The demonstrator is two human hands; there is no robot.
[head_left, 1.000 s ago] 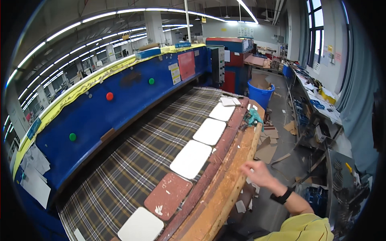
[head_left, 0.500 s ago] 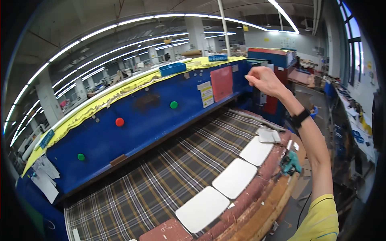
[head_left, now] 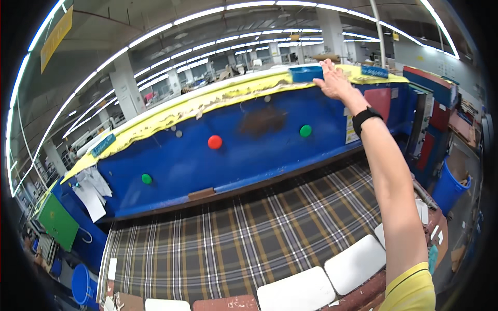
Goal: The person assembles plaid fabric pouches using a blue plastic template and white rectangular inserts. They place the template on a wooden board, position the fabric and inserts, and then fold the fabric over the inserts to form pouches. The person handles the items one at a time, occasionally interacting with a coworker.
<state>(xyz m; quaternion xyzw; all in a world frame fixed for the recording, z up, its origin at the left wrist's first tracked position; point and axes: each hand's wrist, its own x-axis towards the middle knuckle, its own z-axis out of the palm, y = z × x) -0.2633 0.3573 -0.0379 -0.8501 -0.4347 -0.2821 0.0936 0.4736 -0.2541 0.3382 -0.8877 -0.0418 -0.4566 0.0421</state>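
Since half a second ago, our right hand [head_left: 334, 83] has risen further, now reaching the small blue box [head_left: 306, 74] atop the big blue machine [head_left: 249, 150]; its grip is released, fingers flat beside the box. Our left hand is out of view. Plaid fabric [head_left: 249, 243] lies on the counter below.

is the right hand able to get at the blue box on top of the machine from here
Probably yes: the right hand is stretched up with its fingertips at the edge of the blue box, and nothing lies between them.
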